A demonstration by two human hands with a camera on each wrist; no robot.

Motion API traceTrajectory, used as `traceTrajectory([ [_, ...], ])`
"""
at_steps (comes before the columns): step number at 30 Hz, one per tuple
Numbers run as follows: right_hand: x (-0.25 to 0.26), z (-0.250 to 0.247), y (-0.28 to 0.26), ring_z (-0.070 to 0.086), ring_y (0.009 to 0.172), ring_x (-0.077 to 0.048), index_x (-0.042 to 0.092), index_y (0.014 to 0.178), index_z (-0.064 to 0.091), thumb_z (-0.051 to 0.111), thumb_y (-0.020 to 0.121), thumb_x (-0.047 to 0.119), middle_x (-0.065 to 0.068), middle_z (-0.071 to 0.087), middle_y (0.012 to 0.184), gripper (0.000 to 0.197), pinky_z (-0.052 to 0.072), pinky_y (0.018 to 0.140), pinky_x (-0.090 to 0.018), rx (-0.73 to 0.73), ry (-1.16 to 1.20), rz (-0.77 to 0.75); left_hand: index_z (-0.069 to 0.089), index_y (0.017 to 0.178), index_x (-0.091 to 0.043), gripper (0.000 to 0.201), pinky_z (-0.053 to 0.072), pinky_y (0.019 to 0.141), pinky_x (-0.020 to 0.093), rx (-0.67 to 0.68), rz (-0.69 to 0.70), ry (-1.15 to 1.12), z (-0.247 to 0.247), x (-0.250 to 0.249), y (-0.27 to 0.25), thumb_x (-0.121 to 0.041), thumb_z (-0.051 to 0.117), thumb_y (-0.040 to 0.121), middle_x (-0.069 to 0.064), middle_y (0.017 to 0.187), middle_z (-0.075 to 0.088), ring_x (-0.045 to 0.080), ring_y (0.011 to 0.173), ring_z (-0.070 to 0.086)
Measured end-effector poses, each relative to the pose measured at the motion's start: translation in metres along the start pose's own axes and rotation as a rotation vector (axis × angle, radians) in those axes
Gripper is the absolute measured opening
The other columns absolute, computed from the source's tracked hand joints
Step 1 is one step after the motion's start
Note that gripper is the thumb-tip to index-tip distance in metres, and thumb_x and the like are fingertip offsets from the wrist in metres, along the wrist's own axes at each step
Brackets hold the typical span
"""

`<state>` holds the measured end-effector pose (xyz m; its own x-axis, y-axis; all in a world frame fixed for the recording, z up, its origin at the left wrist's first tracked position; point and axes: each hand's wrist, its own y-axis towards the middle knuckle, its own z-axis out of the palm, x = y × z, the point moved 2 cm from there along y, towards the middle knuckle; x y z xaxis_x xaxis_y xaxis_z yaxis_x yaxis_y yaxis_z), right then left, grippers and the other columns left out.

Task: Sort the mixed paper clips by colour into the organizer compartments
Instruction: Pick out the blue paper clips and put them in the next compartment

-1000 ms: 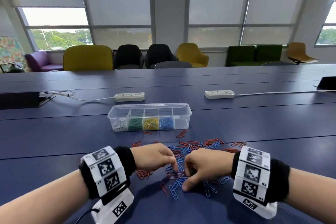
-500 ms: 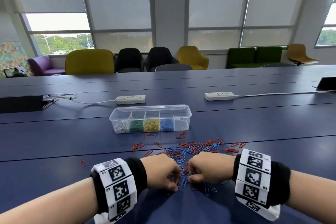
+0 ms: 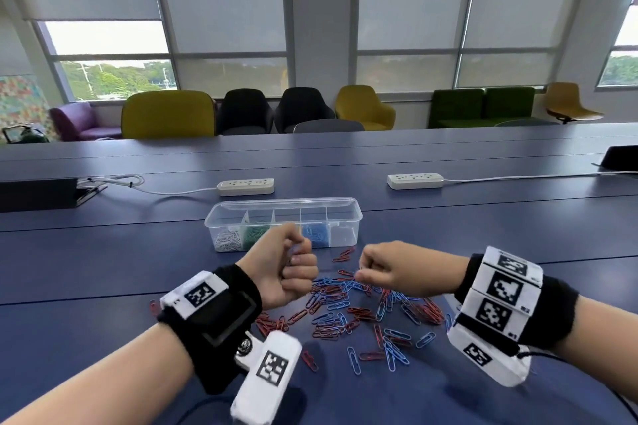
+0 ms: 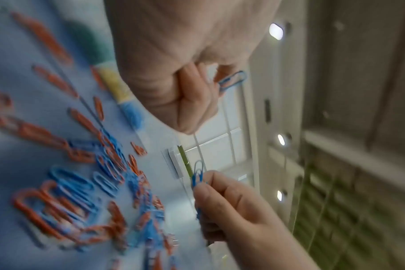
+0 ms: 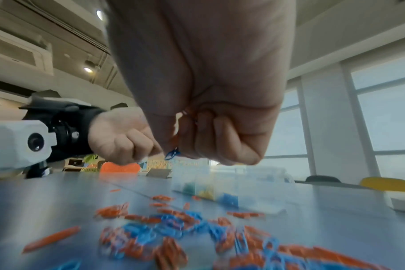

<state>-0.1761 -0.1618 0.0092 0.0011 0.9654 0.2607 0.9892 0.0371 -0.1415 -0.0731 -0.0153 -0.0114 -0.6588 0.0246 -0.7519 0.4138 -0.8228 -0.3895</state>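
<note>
Left hand and right hand each pinch blue clips. Clips likely light, slick, tangle-prone; best nipped at one loop end.

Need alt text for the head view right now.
Both hands, left and right, are raised in loose fists above a scattered pile of red and blue paper clips on a dark blue table, before a clear plastic compartment organizer.

Hidden from me: organizer yellow compartment, behind left hand. Blurred: loose clips on counter, wrist views. Forearms cropped.
</note>
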Motion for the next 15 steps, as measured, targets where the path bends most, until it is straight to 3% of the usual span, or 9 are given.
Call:
traceTrajectory([
  [2,0.009,-0.010,0.003,0.038,0.060,-0.002,0.015,0.090,0.046,0.043,0.098,0.035,0.011,0.044,0.070,0.022,0.031,0.055,-0.013,-0.055,0.006,-0.031,0.027,0.050,-0.016,0.025,0.013,0.031,0.016,-0.007,0.012,-0.207,-0.005,0.003,0.006,-0.014,0.034,0.074,-0.003,0.050,0.019,0.009,0.036,0.014],
  [4,0.019,-0.017,0.010,0.037,0.058,-0.002,0.016,0.089,0.044,0.044,0.098,0.034,0.012,0.042,0.067,0.020,0.031,0.053,-0.013,-0.089,0.000,-0.066,0.031,0.053,-0.013,0.022,0.021,0.031,0.016,-0.032,0.017,-0.347,-0.007,0.011,0.012,-0.012,0.035,0.074,0.000,0.051,0.027,0.012,0.035,0.025],
  [7,0.034,-0.018,0.023,0.041,0.063,-0.010,0.016,0.092,0.043,0.045,0.097,0.031,0.011,0.042,0.068,0.016,0.030,0.055,-0.020,-0.081,-0.034,-0.111,0.040,0.064,-0.010,0.013,0.045,0.041,0.020,-0.053,0.055,-0.511,-0.005,0.022,0.020,-0.007,0.035,0.076,0.006,0.061,0.041,0.016,0.037,0.043],
  [9,0.041,-0.014,0.032,0.044,0.073,-0.017,0.014,0.097,0.047,0.045,0.097,0.029,0.004,0.050,0.075,0.015,0.031,0.065,-0.025,-0.049,-0.083,-0.124,0.048,0.065,-0.003,0.017,0.053,0.049,0.027,-0.047,0.072,-0.538,-0.002,0.026,0.022,-0.004,0.034,0.075,0.007,0.062,0.050,0.019,0.036,0.050],
  [11,0.046,-0.008,0.042,0.045,0.080,-0.019,0.008,0.104,0.050,0.046,0.097,0.027,-0.009,0.058,0.091,0.020,0.033,0.069,-0.028,-0.036,-0.154,-0.124,0.052,0.061,0.001,0.022,0.047,0.055,0.022,-0.068,0.069,-0.525,0.002,0.027,0.021,-0.004,0.035,0.075,0.010,0.054,0.055,0.018,0.035,0.049],
  [12,0.048,-0.006,0.047,0.046,0.082,-0.020,0.006,0.106,0.050,0.047,0.097,0.026,-0.012,0.059,0.099,0.022,0.033,0.070,-0.028,-0.039,-0.179,-0.123,0.052,0.057,0.001,0.025,0.038,0.060,0.014,-0.068,0.065,-0.549,0.003,0.027,0.020,-0.003,0.035,0.075,0.010,0.050,0.054,0.017,0.033,0.046],
  [15,0.050,-0.003,0.058,0.048,0.086,-0.018,0.007,0.107,0.055,0.055,0.093,0.027,-0.011,0.060,0.107,0.024,0.034,0.071,-0.026,-0.067,-0.154,-0.140,0.049,0.045,-0.001,0.034,0.030,0.055,0.010,-0.049,0.098,-0.634,-0.002,0.025,0.022,0.000,0.037,0.076,0.004,0.043,0.048,0.013,0.026,0.037],
])
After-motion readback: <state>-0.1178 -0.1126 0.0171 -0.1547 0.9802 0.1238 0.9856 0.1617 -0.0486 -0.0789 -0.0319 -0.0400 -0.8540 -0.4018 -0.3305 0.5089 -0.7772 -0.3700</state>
